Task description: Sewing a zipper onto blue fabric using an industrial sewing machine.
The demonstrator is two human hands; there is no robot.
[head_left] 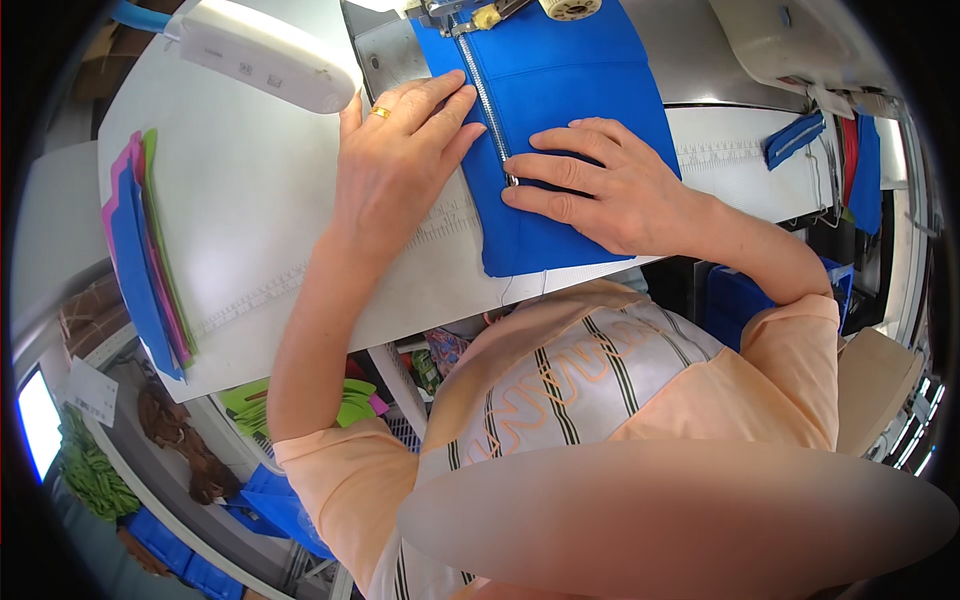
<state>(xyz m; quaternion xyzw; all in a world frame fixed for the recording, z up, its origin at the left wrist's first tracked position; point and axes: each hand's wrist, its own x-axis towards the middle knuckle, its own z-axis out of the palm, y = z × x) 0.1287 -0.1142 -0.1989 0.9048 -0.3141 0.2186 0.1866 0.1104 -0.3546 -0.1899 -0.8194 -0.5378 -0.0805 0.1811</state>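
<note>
A blue fabric panel (580,90) lies on the white sewing table, its far end under the sewing machine's presser foot (455,28). A metal zipper (483,95) runs lengthwise along its left part, with the slider near the close end. My left hand (405,125), a gold ring on one finger, rests along the panel's left edge beside the zipper, fingers stretched forward. To the right of the zipper my right hand (620,185) lies flat on the fabric, fingers spread, two fingertips touching the zipper by its slider. Neither hand grips the cloth.
A white machine part (265,55) hangs over the table's upper left. Pink, blue and green fabric pieces (150,260) lie at the left edge. A small blue zippered piece (795,140) sits on the right. Blue bins (735,300) and cloth bundles (180,440) stand below the table (240,230).
</note>
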